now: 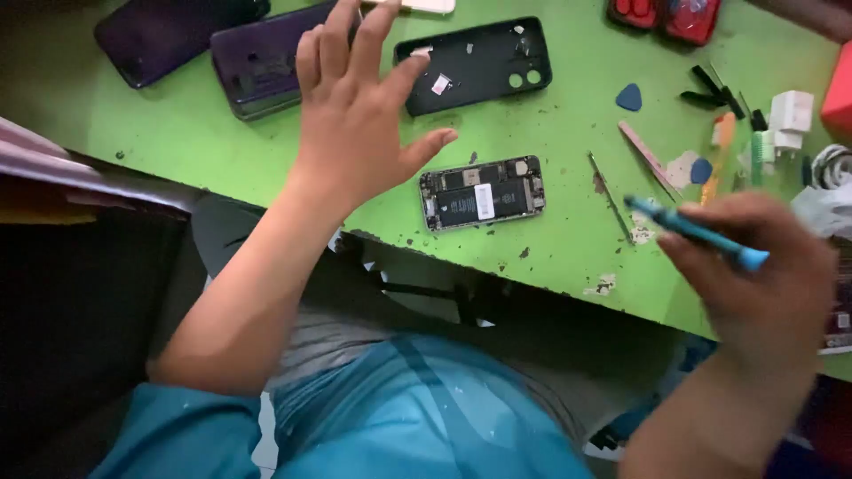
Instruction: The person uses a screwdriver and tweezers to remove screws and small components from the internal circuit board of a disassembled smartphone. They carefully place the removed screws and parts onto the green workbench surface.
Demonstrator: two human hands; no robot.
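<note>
Green bench (568, 142) carries an opened phone (482, 192) near its front edge. Left hand (355, 115) hovers just left of the phone, fingers spread, holding nothing. Right hand (754, 275), well to the right, grips a blue screwdriver (697, 232). A black back cover (475, 64) lies farther back.

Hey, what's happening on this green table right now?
A person sits at a green worktable. The right hand holds a blue screwdriver-like tool. The left hand hovers open above the table, holding nothing. Between them lies an opened phone with its battery exposed, beside a black phone back cover.
</note>
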